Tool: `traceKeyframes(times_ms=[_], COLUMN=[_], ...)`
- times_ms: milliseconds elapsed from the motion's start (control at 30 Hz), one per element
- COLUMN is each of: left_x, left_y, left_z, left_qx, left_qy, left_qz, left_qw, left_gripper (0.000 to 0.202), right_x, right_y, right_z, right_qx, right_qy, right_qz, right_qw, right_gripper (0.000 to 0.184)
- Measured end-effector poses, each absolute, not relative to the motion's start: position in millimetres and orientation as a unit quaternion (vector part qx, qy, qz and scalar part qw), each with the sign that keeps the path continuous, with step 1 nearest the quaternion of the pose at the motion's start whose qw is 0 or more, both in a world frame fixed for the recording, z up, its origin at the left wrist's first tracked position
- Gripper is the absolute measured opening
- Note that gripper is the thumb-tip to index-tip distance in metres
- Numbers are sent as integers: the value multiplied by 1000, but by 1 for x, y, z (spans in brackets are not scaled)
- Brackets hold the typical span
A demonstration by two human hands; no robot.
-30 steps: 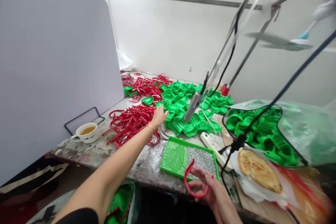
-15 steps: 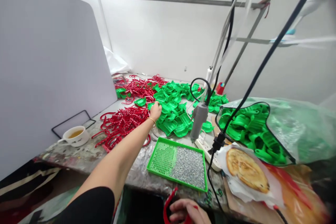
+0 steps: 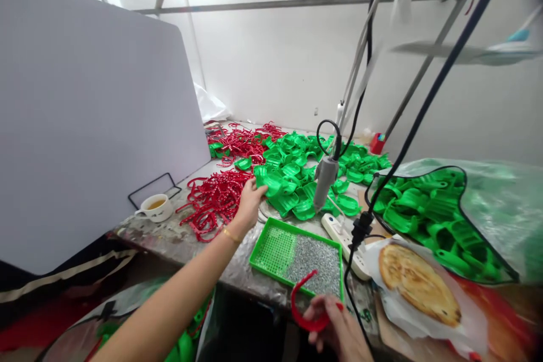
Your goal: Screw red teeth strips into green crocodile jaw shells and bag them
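Right hand closed, pinching a red U-shaped plastic piece, which sits over the near edge of a green mesh tray of silver granules. Left hand open, fingers on a green plastic piece at the edge of the green pile, next to the red pile.

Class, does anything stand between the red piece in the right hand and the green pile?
Yes: the green mesh tray lies between the red piece in the right hand and the green pile.
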State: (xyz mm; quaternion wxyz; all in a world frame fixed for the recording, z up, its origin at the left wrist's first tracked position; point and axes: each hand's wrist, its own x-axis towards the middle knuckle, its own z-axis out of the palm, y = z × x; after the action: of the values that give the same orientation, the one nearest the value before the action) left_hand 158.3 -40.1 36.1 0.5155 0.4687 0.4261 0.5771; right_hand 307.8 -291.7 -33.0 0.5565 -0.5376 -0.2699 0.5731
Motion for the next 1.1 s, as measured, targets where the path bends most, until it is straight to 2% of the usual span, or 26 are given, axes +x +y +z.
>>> traceKeyframes(times_ms=[133,267,500,667,800,967,1100], left_x=[149,144,130,110,93,77,75], left_y=[-127,-182,-231,-256,-255,-246,-248], left_z=[27,18,3,-10,-15,-11,-8], left_qx=[453,397,343,299,258,229,275], left_qy=[376,313,302,256,237,248,166], left_qz=[551,527,486,435,440,382,387], left_qw=[591,683,745,810,827,861,864], left_gripper=[33,32,29,27,28,37,57], right_x=[325,327,296,273,257,243,235], right_y=[-278,-266,-277,-293,-298,-296,-291], right_z=[-12,3,15,13,10,4,-4], right_qx=[-525,-523,-583,-624,-623,-619,-615], right_qy=[-254,-295,-366,-425,-443,-449,-425], right_qz=[515,441,310,337,358,389,414], right_qw=[628,668,655,563,536,514,519], right_gripper=[40,37,48,44,38,46,53])
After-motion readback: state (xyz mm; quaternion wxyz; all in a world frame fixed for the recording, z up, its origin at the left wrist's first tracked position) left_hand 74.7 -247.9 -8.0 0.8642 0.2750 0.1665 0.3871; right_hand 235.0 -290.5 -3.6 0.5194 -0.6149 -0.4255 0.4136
